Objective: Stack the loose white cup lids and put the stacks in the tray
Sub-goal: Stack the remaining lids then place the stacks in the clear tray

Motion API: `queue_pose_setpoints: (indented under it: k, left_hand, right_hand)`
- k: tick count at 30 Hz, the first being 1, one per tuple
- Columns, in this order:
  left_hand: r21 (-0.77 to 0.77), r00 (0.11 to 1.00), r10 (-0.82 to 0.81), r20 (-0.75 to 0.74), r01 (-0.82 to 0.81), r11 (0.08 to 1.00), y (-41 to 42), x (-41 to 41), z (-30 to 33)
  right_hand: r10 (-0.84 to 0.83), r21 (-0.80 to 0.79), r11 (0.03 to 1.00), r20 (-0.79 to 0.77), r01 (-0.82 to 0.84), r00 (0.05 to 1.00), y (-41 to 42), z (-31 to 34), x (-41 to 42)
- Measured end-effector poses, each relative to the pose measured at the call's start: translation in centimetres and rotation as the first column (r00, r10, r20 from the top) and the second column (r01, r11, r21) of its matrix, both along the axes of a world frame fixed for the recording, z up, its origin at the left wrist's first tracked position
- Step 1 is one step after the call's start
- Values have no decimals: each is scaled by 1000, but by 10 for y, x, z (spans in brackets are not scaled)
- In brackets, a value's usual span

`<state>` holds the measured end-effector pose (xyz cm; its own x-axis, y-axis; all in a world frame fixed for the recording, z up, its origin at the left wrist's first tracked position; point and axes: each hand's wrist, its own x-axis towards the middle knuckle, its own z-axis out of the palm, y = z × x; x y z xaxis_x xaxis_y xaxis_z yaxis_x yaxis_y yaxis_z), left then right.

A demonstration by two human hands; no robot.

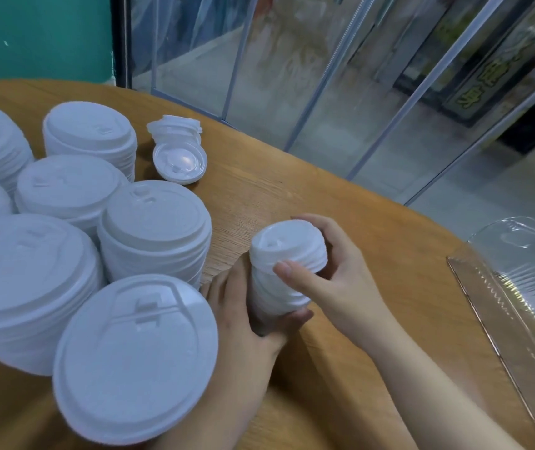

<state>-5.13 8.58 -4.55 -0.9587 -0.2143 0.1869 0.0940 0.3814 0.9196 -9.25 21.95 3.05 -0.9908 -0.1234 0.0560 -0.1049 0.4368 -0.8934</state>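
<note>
Both hands are closed around one small stack of white lids (287,271) just above the wooden table (341,206). The left hand (246,316) cups the lower end of that stack from below, fingers curled around it; the right hand (331,271) wraps the upper end, thumb pressed across the front. The stack leans a little, and its lids look unevenly seated, so the person appears to be squaring it up.

The clear plastic tray (519,306) lies well apart at the right edge of the table, and as far as the view shows it holds nothing yet. So the placing part of the task seems not to have begun.

To the left stand several stacks of larger white lids (155,228), crowded together and touching one another, already gathered into piles. Behind them lies a small tilted pile of smaller lids (177,151), one of them fanned out loose and upside down at the front; this pile likely needs tidying.

Judging by this, the stacking is largely done, and nearly all of the moving into the tray remains.
</note>
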Motion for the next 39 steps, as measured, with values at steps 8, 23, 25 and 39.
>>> queue_pose_setpoints:
  k: [8,23,25,39]
  left_hand:
    - [-30,1000,-17,25,18,999,0,0,-2]
    - [35,999,-47,-2,47,998,-1,3,-1]
    - [26,999,-40,-19,41,999,0,2,-3]
    - [28,1000,-9,-9,9,1000,2,1,-1]
  right_hand:
    - [-9,-51,999,-32,7,999,4,-21,12]
    - [-37,-45,999,-181,29,983,5,-32,20]
    - [-61,-62,997,-152,52,987,5,-31,19]
    - [51,-10,999,-29,-51,998,10,-33,24]
